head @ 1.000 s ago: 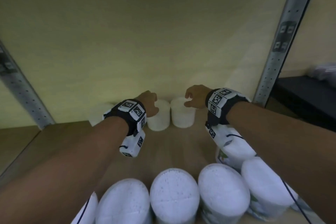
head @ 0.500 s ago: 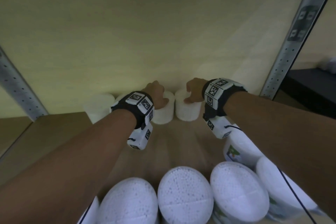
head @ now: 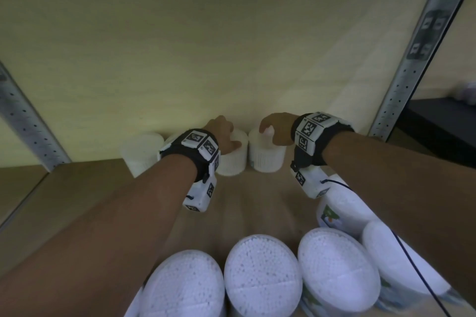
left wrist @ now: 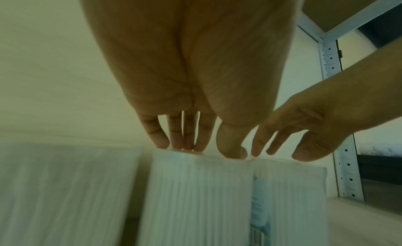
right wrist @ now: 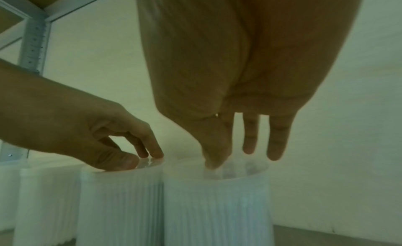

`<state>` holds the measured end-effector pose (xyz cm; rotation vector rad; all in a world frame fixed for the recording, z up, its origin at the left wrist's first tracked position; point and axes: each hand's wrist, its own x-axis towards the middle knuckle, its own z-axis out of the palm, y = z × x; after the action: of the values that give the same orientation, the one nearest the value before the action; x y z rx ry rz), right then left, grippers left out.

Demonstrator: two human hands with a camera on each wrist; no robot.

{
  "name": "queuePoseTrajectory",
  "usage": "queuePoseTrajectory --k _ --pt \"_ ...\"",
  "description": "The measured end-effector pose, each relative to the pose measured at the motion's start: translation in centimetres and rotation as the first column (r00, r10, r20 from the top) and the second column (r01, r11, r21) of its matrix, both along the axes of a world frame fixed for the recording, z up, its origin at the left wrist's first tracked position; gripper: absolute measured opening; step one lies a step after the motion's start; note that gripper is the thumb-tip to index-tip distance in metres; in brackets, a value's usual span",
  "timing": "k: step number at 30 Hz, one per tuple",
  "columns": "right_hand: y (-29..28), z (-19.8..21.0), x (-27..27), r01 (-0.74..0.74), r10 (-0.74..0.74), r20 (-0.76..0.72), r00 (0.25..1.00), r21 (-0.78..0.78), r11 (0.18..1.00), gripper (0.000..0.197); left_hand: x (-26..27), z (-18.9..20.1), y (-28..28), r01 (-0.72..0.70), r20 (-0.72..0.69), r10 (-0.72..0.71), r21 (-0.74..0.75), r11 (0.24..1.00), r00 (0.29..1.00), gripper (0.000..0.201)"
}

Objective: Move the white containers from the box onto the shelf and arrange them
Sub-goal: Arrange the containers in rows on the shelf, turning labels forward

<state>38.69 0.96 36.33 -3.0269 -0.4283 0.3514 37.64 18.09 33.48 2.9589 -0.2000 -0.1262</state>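
Two white ribbed containers stand side by side at the back of the shelf [head: 77,188], near the wall. My left hand [head: 228,141] rests its fingertips [left wrist: 180,145] on the top of the left container [head: 231,162] [left wrist: 195,198]. My right hand [head: 268,131] [right wrist: 241,158] touches the lid of the right container [head: 266,159] [right wrist: 217,206] with its thumb, the other fingers straight just above it. Neither hand wraps a container. Another white container [head: 143,152] stands to the left of the pair.
Several white containers [head: 262,273] line the shelf's front edge below my forearms, and one more [head: 340,208] stands under my right wrist. Perforated metal uprights [head: 412,67] frame both sides. Bare shelf board lies between the front row and the back row.
Both hands have stayed on the tops of the two back containers and reached slightly deeper towards the wall. The head view has shifted a little.
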Motion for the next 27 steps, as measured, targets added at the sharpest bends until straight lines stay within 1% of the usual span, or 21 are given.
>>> queuePoseTrajectory --k 2,4,7,12,14,16,19,22,25,27 --pt "0.1 -0.4 0.0 0.035 -0.035 0.061 0.997 0.009 0.999 0.044 0.0 -0.1 -0.1 0.000 -0.003 0.000 0.003 1.000 1.000 0.060" --pt "0.3 -0.7 0.0 0.084 -0.086 0.115 0.990 0.027 0.996 0.049 0.0 -0.1 -0.1 0.001 0.004 -0.001 0.005 1.000 1.000 0.059" --pt "0.6 -1.0 -0.1 0.099 -0.101 0.103 0.990 0.025 0.995 0.055 -0.2 -0.3 0.0 0.002 0.014 -0.002 0.010 1.000 1.000 0.058" --pt "0.9 -1.0 -0.1 0.105 -0.106 0.108 0.988 0.019 0.994 0.055 -0.3 -0.5 -0.2 -0.005 0.017 0.005 0.013 1.000 1.000 0.057" --pt "1.1 -0.8 -0.3 0.096 -0.096 0.110 0.989 0.006 0.995 0.051 -0.3 -0.6 -0.2 -0.003 0.018 0.003 0.009 1.000 1.000 0.057" --pt "1.3 -0.5 -0.6 0.084 -0.082 0.075 0.994 -0.020 0.996 0.049 -0.2 -0.7 -0.1 -0.002 0.018 0.002 0.007 1.000 1.000 0.057" --pt "1.0 0.2 -0.3 0.027 -0.027 -0.001 1.000 -0.035 0.999 0.048 -0.2 -0.7 -0.2 -0.003 0.015 0.003 0.010 1.000 1.000 0.058" --pt "0.7 0.8 -0.3 -0.027 0.027 -0.017 0.999 -0.026 0.999 0.049 -0.2 -0.7 -0.2 -0.005 0.014 0.005 0.007 1.000 1.000 0.057" --pt "0.7 0.7 -0.3 -0.023 0.023 0.020 1.000 0.011 1.000 0.045 -0.2 -0.7 -0.1 0.003 0.016 -0.003 0.004 1.000 1.000 0.057" --pt "0.6 0.4 -0.2 0.005 -0.007 0.084 0.996 0.023 1.000 0.041 -0.2 -0.7 -0.1 0.009 0.013 -0.009 0.001 1.000 1.000 0.057"
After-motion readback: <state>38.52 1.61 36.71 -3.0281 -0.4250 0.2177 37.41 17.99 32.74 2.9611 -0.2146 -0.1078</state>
